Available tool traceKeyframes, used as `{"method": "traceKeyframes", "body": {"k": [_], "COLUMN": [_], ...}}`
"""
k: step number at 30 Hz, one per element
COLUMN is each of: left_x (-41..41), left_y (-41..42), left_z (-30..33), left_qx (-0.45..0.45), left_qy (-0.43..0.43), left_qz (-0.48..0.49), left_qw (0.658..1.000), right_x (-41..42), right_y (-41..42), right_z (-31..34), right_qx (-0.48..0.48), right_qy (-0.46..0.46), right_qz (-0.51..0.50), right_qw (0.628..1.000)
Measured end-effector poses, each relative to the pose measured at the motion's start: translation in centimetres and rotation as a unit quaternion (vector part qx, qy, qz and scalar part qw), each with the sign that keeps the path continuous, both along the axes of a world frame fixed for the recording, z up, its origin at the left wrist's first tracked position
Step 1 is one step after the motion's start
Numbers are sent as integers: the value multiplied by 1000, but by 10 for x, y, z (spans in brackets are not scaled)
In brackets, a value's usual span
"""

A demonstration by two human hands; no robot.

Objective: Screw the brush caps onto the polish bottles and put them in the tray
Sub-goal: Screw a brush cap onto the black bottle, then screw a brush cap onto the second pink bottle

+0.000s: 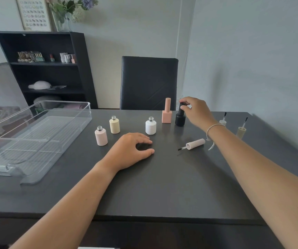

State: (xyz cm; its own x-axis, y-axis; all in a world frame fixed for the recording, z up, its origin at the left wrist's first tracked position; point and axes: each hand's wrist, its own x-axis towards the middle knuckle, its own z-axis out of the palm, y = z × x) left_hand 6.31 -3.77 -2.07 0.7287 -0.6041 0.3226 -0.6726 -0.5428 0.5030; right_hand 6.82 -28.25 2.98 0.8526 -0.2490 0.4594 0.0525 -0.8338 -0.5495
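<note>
My right hand point(196, 110) pinches the black cap of a black polish bottle point(180, 119) standing at the far middle of the dark table. Beside it stands a capped peach square bottle point(166, 115). Three uncapped bottles stand in a loose row: white point(150, 126), cream point(114, 125) and pale pink point(101, 136). A pale pink brush cap point(195, 144) lies on its side near my right wrist. Two more brush caps, white point(223, 120) and cream point(241, 132), stand brush-up behind my right arm. My left hand point(132, 150) rests on the table, fingers loosely curved, holding nothing.
A clear plastic tray point(37, 141) sits at the table's left, overhanging its edge. A black chair point(148, 83) stands behind the table. A dark shelf unit point(44, 69) with bottles stands at the back left. The table's front edge point(144, 218) is near me.
</note>
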Motion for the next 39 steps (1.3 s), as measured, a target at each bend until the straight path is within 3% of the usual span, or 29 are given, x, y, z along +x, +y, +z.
{"method": "traceKeyframes", "body": {"k": [6,18,24,30,35,39], "left_x": [-1,-1,-2,-6,-6,-7], "left_y": [0,0,1,2,3,4], "left_z": [0,1,3,4,5,5], "left_qx": [1,-8,-89,-102,-92,-90], "left_qy": [3,8,41,47,46,46], "left_qz": [3,5,40,47,45,44], "left_qw": [1000,1000,994,993,994,994], "right_x": [-9,-70,-96,-95,-96,-96], "right_y": [-4,-2,-3,-5,5,30], "right_z": [-1,-16,-28,-32,-32,-28], "right_qx": [-10,-3,-68,-140,-82,88], "right_qy": [16,-65,30,121,82,16], "right_qz": [13,68,109,96,127,154], "right_qw": [1000,996,991,978,985,984]}}
